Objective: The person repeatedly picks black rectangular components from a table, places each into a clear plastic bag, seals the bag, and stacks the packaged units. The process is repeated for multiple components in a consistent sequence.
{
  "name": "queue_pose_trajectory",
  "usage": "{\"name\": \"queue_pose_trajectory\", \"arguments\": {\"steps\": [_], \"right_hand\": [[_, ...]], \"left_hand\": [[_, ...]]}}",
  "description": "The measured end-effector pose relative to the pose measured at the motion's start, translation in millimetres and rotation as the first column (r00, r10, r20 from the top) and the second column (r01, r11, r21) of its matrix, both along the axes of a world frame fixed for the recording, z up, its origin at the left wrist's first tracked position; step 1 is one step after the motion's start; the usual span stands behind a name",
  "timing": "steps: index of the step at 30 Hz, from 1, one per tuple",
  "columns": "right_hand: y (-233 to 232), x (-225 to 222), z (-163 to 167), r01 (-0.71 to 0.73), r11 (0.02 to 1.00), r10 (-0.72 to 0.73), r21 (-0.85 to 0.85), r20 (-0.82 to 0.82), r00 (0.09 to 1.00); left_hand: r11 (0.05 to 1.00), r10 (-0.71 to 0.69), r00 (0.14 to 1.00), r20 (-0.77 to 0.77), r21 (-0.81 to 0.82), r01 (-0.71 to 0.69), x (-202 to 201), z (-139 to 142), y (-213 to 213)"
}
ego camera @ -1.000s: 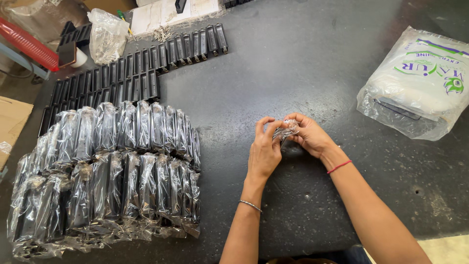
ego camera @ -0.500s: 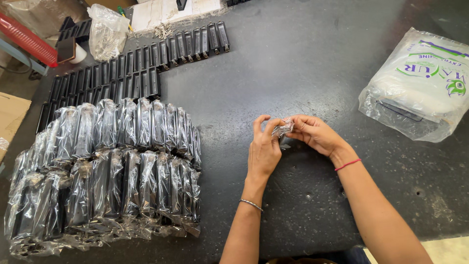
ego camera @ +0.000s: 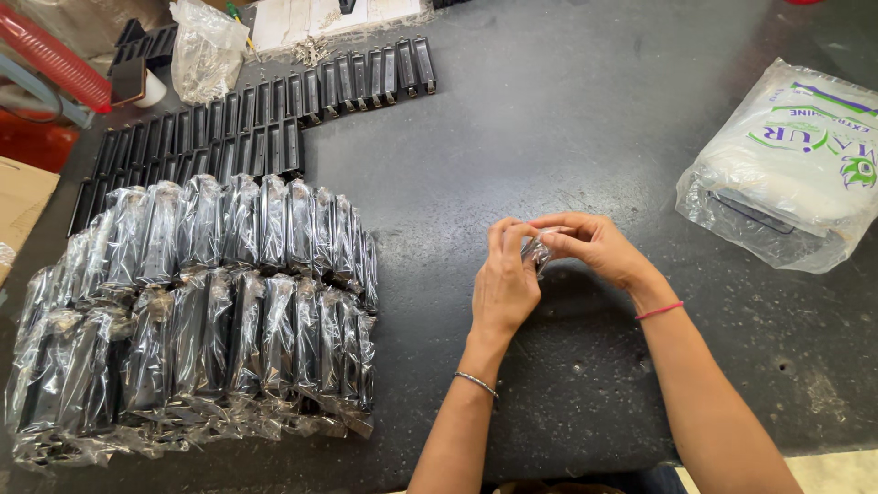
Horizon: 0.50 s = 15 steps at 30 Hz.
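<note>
As both hands meet above the dark bench (ego camera: 567,110), the left hand (ego camera: 506,285) and right hand (ego camera: 594,245) each pinch a small clear plastic sleeve (ego camera: 535,249) between fingertips. The film looks light, limp and slippery, best taken at its edges. At the left lie stacked wrapped black parts (ego camera: 201,302), with bare black parts (ego camera: 274,101) beyond them.
</note>
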State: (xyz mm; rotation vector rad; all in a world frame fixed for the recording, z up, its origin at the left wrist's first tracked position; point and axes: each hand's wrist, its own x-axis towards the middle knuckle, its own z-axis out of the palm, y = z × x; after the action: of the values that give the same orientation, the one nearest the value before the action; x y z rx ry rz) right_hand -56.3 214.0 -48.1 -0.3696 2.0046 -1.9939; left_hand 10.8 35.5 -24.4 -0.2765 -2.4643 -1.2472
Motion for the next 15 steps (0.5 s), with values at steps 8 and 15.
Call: {"name": "queue_pose_trajectory", "arguments": {"steps": [8, 15], "right_hand": [[-6.6, -10.2, -21.8, 0.08, 0.996, -0.07, 0.045, -0.195, 0.978], [-14.3, -13.8, -38.7, 0.133, 0.991, -0.135, -0.026, -0.197, 0.971]], "left_hand": [[0.996, -0.014, 1.0, 0.018, -0.089, 0.015, 2.0, -0.1, 3.3], [0.996, 0.007, 1.0, -0.006, -0.087, -0.008, 2.4, 4.0, 4.6]]}}
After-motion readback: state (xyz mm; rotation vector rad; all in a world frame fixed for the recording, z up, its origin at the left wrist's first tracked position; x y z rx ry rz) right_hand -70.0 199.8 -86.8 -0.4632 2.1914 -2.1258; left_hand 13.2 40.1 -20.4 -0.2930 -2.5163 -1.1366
